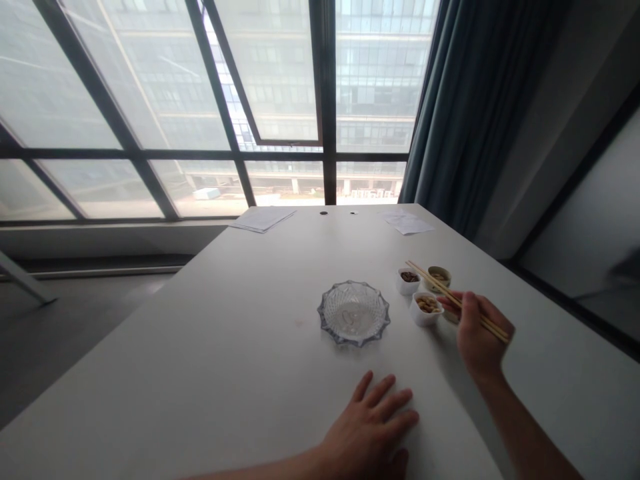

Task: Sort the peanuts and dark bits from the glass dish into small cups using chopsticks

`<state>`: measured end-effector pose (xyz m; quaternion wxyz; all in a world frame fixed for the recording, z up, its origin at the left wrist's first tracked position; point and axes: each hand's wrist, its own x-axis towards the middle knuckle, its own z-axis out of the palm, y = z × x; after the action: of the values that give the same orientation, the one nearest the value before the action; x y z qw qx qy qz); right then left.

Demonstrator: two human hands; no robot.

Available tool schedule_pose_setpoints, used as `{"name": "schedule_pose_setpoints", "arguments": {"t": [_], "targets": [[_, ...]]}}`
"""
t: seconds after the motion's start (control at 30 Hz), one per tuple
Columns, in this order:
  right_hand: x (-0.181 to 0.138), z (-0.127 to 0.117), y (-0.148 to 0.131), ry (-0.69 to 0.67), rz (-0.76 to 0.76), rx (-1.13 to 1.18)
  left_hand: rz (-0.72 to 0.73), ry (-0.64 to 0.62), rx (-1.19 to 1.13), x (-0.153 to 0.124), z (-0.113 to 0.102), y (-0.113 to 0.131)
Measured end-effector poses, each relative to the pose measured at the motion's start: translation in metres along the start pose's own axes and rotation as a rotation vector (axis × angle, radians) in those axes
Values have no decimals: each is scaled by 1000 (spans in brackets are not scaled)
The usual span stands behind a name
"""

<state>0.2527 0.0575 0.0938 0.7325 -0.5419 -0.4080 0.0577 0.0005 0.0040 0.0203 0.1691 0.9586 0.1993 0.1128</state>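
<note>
My right hand [477,333] is closed around a pair of wooden chopsticks [434,280], whose tips reach over the small containers at the right. Below them stands a white cup [425,317] of light brown pieces that look like nuts. Just behind it are a white cup [408,288] with dark pieces and a greenish round bowl [440,272] with pale contents. Another container beside my right hand is mostly hidden. To the left sits a scalloped clear glass bowl [353,333]. My left hand [373,423] lies flat on the table in front of it, fingers spread, holding nothing.
The white table [225,347] runs toward large windows. Papers [263,219] lie at its far left, and crumpled sheets [407,222] at its far right. A dark round hole [323,213] shows near the far edge. A blue-grey curtain [465,120] hangs behind on the right.
</note>
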Motion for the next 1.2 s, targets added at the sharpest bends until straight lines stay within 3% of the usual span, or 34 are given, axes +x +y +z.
{"name": "schedule_pose_setpoints", "arguments": {"t": [0.23, 0.53, 0.97, 1.2], "targets": [[-33, 17, 9, -278, -59, 39, 0, -1, 16, 0, 0, 1], [-45, 31, 10, -595, -374, -143, -10, 20, 61, 0, 0, 5], [-57, 38, 19, -871, -583, -413, -36, 47, 25, -1, -26, 21], [-63, 35, 21, -994, -594, -505, -17, 81, 62, 2, -34, 25]]}}
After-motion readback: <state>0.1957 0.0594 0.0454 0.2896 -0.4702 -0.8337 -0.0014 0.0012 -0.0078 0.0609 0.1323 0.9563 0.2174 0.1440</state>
